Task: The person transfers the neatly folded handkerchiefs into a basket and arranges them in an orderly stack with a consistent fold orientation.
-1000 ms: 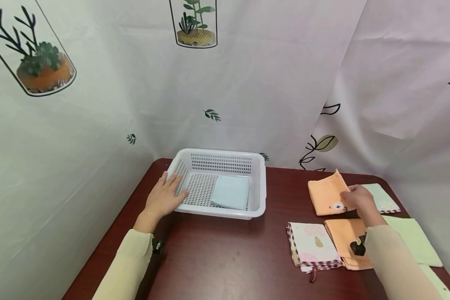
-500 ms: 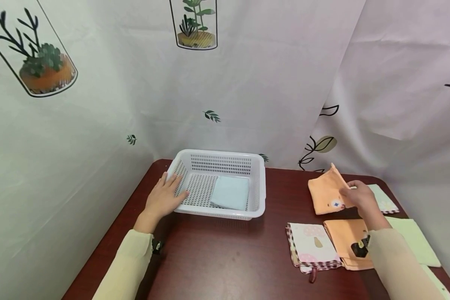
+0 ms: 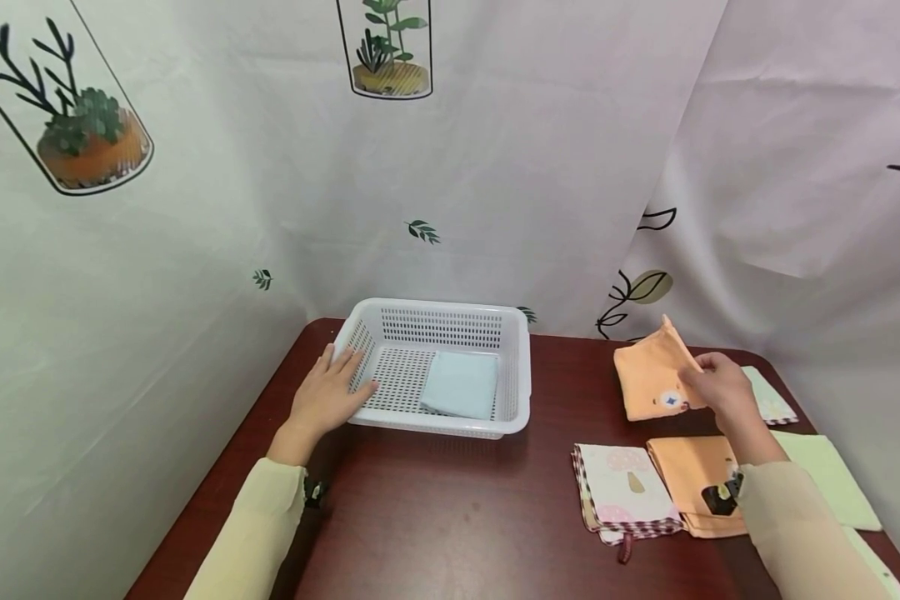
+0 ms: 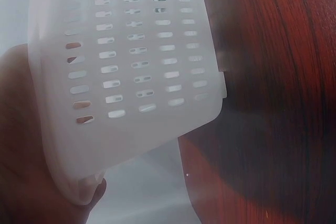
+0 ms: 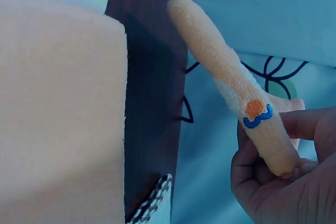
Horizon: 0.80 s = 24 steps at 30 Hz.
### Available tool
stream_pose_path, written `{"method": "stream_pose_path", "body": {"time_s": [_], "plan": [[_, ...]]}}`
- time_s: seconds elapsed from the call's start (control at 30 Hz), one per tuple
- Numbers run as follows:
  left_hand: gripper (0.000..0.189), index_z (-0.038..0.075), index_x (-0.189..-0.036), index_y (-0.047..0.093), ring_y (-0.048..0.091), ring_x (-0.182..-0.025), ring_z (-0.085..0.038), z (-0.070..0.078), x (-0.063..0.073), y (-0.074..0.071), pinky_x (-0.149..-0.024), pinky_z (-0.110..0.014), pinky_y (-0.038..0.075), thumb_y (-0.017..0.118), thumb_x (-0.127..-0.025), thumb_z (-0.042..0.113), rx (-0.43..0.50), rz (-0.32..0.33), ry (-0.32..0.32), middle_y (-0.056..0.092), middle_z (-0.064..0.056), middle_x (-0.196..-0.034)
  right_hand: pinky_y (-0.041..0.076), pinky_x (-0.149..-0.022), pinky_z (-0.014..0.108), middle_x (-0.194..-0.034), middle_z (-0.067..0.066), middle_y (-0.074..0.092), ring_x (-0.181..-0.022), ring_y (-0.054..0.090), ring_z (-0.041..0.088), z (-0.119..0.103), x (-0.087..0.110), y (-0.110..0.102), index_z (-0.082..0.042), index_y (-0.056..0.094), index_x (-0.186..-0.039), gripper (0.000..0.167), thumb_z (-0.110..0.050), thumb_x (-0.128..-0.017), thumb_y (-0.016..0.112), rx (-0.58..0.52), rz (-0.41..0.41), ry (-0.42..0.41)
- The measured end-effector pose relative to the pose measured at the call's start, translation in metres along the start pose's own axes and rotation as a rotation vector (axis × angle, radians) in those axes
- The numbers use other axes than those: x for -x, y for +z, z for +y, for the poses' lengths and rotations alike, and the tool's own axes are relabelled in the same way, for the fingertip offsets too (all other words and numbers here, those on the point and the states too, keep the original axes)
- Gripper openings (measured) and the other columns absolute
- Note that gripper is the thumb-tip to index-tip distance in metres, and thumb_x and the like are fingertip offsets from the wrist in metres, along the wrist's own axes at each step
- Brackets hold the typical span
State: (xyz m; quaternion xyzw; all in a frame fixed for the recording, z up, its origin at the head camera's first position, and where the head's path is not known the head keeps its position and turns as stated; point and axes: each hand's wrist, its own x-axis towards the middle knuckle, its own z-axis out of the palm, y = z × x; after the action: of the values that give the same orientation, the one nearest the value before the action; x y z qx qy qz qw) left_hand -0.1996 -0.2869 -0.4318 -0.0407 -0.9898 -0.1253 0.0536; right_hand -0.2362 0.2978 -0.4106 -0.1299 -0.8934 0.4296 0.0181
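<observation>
My right hand [image 3: 722,390] pinches the right edge of a folded orange hand towel [image 3: 645,373] with an embroidered face. Its upper corner stands raised. From the right wrist, the orange towel [image 5: 210,56] shows edge-on between thumb and fingers, clear of the table. My left hand [image 3: 326,396] rests with spread fingers over the near-left corner of a white perforated plastic basket [image 3: 521,367]. The left wrist view shows the outside of the basket wall [image 4: 131,135], with the hand at its rim. Inside the basket lies a folded light blue towel [image 3: 461,385].
Nearer me lie a white checked-edge towel [image 3: 622,483] and another orange towel [image 3: 693,475]. Green towels [image 3: 828,479] lie along the right side, and a pale flowered one [image 3: 767,396] sits behind my right hand. Patterned curtain [image 3: 495,167] borders the dark red table [image 3: 450,508].
My right hand has lifted the orange towel slightly up off the table, and its raised corner stands higher. The left hand and the basket have kept their place.
</observation>
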Motion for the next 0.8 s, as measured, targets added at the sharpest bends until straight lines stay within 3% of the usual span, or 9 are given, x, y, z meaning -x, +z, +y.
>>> {"method": "stream_pose_path", "body": {"time_s": [0.2, 0.43, 0.57, 0.8], "plan": [[0.077, 0.005, -0.157, 0.037, 0.006, -0.155, -0.042, 0.000, 0.000, 0.000, -0.124, -0.055, 0.013, 0.053, -0.097, 0.051, 0.000, -0.001, 0.000, 0.033, -0.020, -0.162, 0.059, -0.066, 0.040, -0.114, 0.032, 0.055, -0.071, 0.063, 0.017, -0.003, 0.004, 0.001, 0.014, 0.043, -0.133, 0.048, -0.020, -0.101, 0.053, -0.030, 0.001, 0.004], [0.076, 0.005, -0.157, 0.036, 0.007, -0.155, -0.042, 0.000, 0.000, 0.000, -0.124, -0.055, 0.013, 0.053, -0.098, 0.050, -0.005, -0.001, 0.002, 0.033, -0.020, -0.162, 0.059, -0.071, 0.042, -0.119, 0.033, 0.053, -0.083, 0.063, 0.026, -0.007, 0.010, 0.002, 0.013, 0.044, -0.134, 0.048, -0.022, -0.102, 0.053, -0.053, -0.003, 0.001], [0.076, 0.005, -0.156, 0.037, 0.009, -0.155, -0.043, 0.000, 0.000, -0.001, -0.124, -0.056, 0.014, 0.053, -0.098, 0.050, -0.005, 0.001, 0.002, 0.034, -0.020, -0.161, 0.060, -0.070, 0.042, -0.114, 0.029, 0.055, -0.079, 0.063, 0.022, -0.009, 0.012, 0.003, 0.012, 0.045, -0.133, 0.047, -0.023, -0.102, 0.054, -0.072, -0.004, -0.006], [0.077, 0.004, -0.156, 0.037, 0.007, -0.155, -0.043, 0.000, 0.000, -0.001, -0.124, -0.055, 0.014, 0.052, -0.098, 0.052, -0.011, -0.004, 0.012, 0.034, -0.022, -0.161, 0.056, -0.065, 0.035, -0.110, 0.023, 0.058, -0.074, 0.060, 0.016, -0.014, 0.015, 0.005, 0.008, 0.049, -0.129, 0.044, -0.024, -0.101, 0.056, -0.078, 0.030, 0.030]]}}
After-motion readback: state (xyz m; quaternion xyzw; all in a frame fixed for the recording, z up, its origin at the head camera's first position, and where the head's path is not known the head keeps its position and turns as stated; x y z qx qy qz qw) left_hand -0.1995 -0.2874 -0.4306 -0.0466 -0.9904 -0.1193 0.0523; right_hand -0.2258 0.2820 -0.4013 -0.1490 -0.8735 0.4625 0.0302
